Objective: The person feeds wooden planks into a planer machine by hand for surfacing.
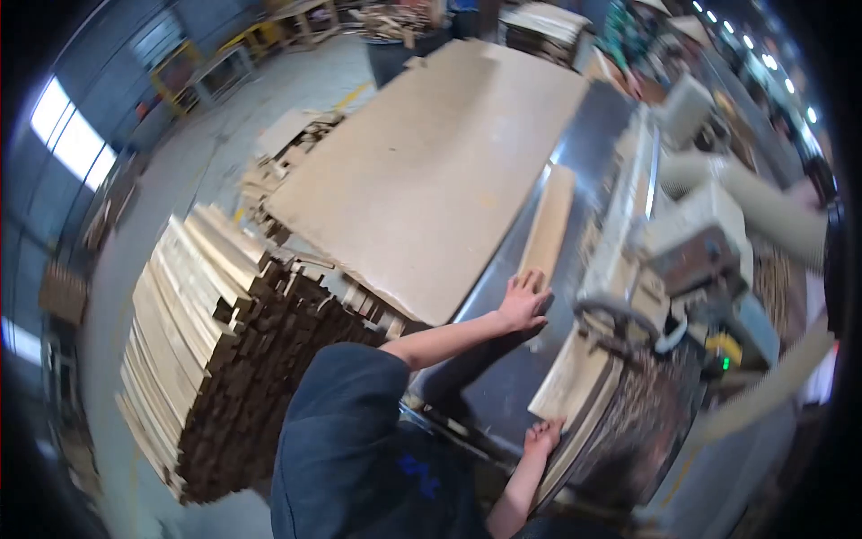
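My left hand (pixel 525 303) lies with fingers spread over the near end of a wooden board (pixel 549 220), which rests lengthwise on a dark, shiny metal machine table (pixel 489 395). Closer to my body, my right hand (pixel 543 437) is closed at the near end of a second wooden board (pixel 566 382). That board lies along the machine's guide, and its far end runs in beside the machine head. The fingers' exact hold underneath is hidden.
A large flat panel (pixel 431 171) adjoins the metal table on the left. A tall stack of wooden strips (pixel 193 296) stands left of me. At right are a handwheel (pixel 615 319), machine housing (pixel 700 234) and hose (pixel 763 207). A co-worker (pixel 624 40) is at the far end.
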